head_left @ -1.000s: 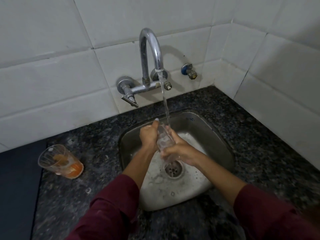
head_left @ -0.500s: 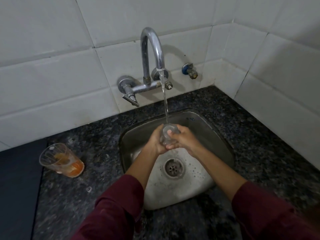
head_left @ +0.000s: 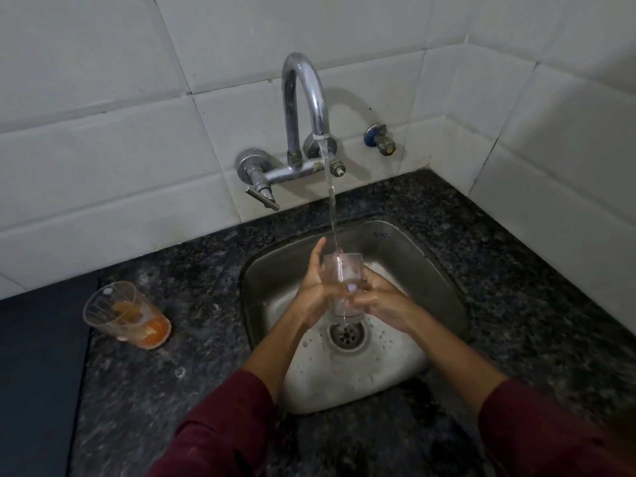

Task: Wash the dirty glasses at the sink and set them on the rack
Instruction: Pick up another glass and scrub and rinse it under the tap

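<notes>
A clear glass [head_left: 343,274] stands upright over the steel sink [head_left: 444,270], its mouth under the running stream from the chrome tap [head_left: 304,98]. My right hand [head_left: 377,301] grips the lower part of the glass with curled fingers. My left hand [head_left: 315,287] lies against the glass's left side, palm on it and fingers stretched upward. A second glass [head_left: 125,315], tilted toward me and smeared with orange residue, stands on the dark granite counter [head_left: 206,339] left of the sink.
The sink drain [head_left: 346,333] lies right below the glass. A dark flat surface [head_left: 38,373] borders the counter at far left. White tiled walls meet in a corner at the back right, with a small blue valve [head_left: 378,137] on the wall.
The glass has turned from tilted to upright and risen under the stream. My left fingers have straightened along its side.
</notes>
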